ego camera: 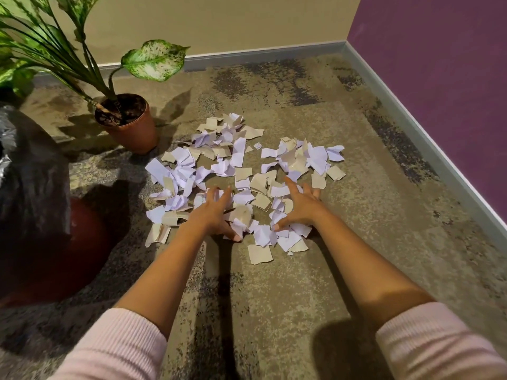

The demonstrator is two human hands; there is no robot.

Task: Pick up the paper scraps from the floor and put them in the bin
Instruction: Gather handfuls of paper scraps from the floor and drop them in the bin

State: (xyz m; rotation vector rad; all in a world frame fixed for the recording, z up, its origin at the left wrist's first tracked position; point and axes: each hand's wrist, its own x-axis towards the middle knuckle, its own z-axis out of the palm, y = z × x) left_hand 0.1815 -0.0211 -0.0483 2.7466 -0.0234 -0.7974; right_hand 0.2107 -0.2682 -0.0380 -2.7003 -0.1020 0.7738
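A heap of white and beige paper scraps (236, 165) lies spread on the patterned carpet in the middle of the view. My left hand (214, 215) rests palm down on the near left part of the heap, fingers spread. My right hand (299, 207) lies palm down on the near right part, fingers also apart, thumb pressing on scraps. Neither hand holds any paper. The dark red bin (55, 256), lined with a grey plastic bag (30, 171), stands at the left edge, partly cut off.
A potted plant in a brown pot (131, 127) stands just left of the heap's far side, its leaves reaching over it. A beige wall with a grey skirting board (263, 54) runs behind, and a purple wall (439, 78) closes the right side.
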